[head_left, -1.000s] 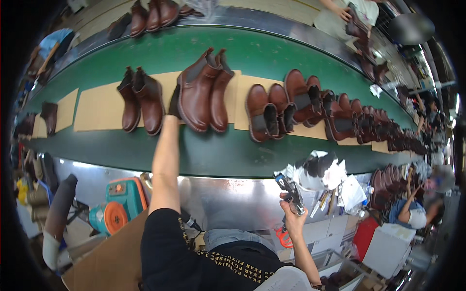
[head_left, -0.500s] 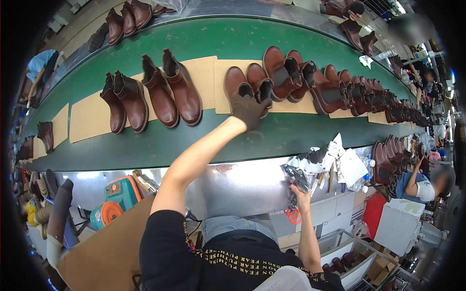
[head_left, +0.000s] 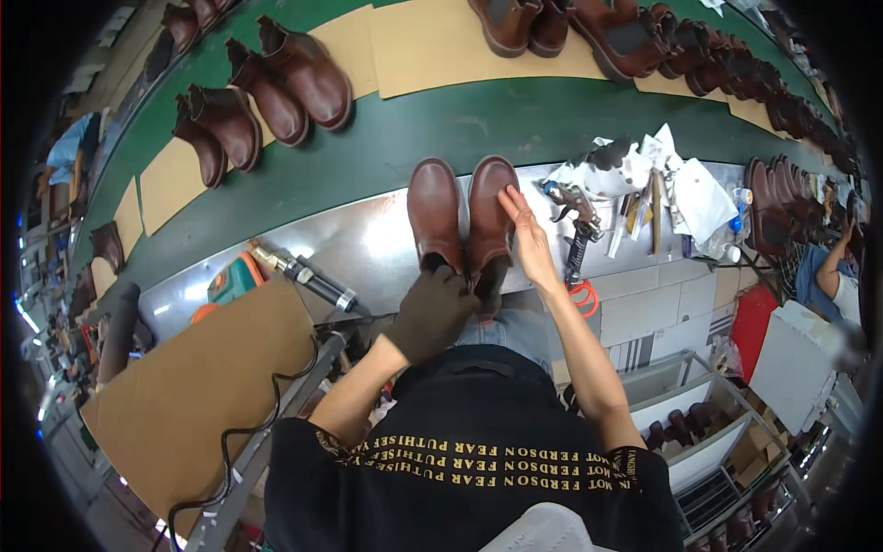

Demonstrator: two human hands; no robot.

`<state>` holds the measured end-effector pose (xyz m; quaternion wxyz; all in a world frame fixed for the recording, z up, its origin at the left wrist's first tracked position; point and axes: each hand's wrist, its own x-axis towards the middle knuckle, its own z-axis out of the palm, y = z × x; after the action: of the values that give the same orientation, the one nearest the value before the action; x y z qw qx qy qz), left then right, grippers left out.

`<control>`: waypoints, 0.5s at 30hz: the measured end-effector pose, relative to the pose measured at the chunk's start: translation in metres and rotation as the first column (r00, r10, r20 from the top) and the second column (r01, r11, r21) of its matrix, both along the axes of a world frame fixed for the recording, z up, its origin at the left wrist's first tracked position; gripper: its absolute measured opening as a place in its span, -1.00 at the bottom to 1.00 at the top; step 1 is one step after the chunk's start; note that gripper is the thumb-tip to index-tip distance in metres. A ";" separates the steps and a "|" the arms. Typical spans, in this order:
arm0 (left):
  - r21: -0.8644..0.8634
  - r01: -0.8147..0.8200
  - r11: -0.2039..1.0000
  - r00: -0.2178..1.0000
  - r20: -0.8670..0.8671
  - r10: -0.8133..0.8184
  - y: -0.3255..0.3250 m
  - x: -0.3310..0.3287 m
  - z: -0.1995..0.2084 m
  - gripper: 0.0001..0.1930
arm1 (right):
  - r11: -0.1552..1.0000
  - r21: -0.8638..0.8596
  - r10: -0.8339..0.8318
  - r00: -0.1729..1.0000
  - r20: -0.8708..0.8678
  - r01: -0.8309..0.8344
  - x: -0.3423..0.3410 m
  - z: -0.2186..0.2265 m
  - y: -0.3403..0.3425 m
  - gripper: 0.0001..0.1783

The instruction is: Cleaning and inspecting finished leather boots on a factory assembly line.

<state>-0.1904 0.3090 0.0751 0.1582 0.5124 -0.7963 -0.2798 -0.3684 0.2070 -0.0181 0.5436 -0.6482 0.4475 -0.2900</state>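
Observation:
A pair of brown leather ankle boots is right in front of me, toes pointing away, over the metal ledge. My left hand (head_left: 430, 315), in a dark glove, is closed on the upper openings of the left boot (head_left: 433, 204) and the right boot (head_left: 489, 204). Bare and with its fingers stretched out, my right hand (head_left: 531, 241) lies against the outer side of the right boot's toe. To the right of that hand rests a dark hand tool (head_left: 578, 225) with a black grip, possibly a spray gun. Orange scissor-like handles (head_left: 584, 299) hang below it.
Beyond the metal ledge (head_left: 368, 241) runs a green belt (head_left: 441, 120) bearing boots on cardboard sheets (head_left: 483, 46). Stained white cloths (head_left: 625, 170) and pens lie at the right. A black-and-silver tool (head_left: 317, 283) and large cardboard (head_left: 202, 396) are at the left. Another person (head_left: 832, 276) sits far right.
My left hand has drawn the pair of boots from the belt toward me. My right hand has let go of the dark tool and moved left onto the right boot. My view has shifted.

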 end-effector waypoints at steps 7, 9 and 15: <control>0.802 -0.567 0.187 -0.090 -0.286 0.954 0.032 0.038 -0.083 -0.29 | 0.936 0.188 -0.231 0.923 -0.306 0.297 0.007 -0.031 0.019 -0.32; 0.951 -0.293 0.096 -0.232 -0.168 0.958 0.023 0.041 -0.119 -0.21 | 0.944 0.201 -0.174 0.912 -0.370 0.262 0.011 -0.032 0.021 -0.35; 0.845 -0.215 0.490 -0.136 -0.523 0.842 0.001 0.032 -0.059 -0.26 | 0.528 0.832 -0.382 0.922 0.056 0.169 -0.019 -0.029 0.013 -0.33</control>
<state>-0.1587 0.3098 0.0163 0.5768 0.5259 -0.0904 -0.6185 -0.3877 0.2197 -0.0469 0.7743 -0.2073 0.5606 -0.2078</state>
